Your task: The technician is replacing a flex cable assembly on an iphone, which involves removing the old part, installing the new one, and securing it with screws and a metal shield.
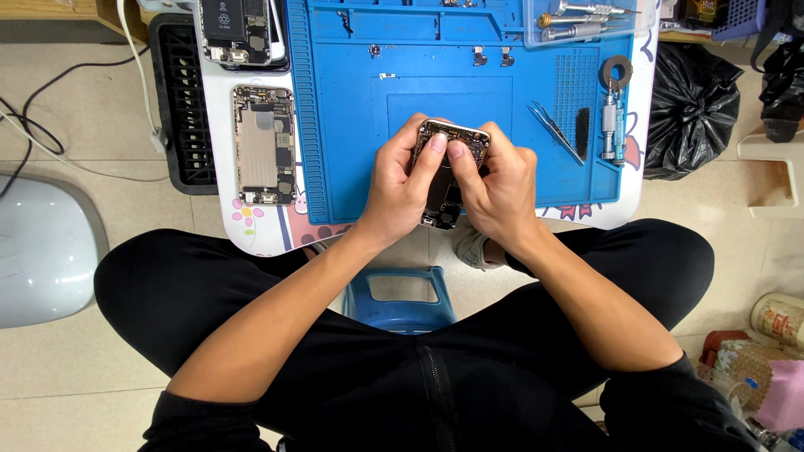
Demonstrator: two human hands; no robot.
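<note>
Both of my hands hold an opened phone body (445, 172) upright over the near part of a blue work mat (352, 125). My left hand (402, 180) grips its left side, with the thumb pressing on the top end. My right hand (498, 188) grips the right side, thumb beside the left one. The phone's gold rim shows at the top and dark inner parts show at the bottom between my palms.
Another opened phone shell (264, 144) lies on the white table (251, 230) left of the mat, and a third phone (237, 31) lies above it. Tweezers (554, 131), a screwdriver (610, 125) and a tape roll (617, 72) sit on the mat's right. A black bag (691, 105) stands to the right, a blue stool (400, 297) below.
</note>
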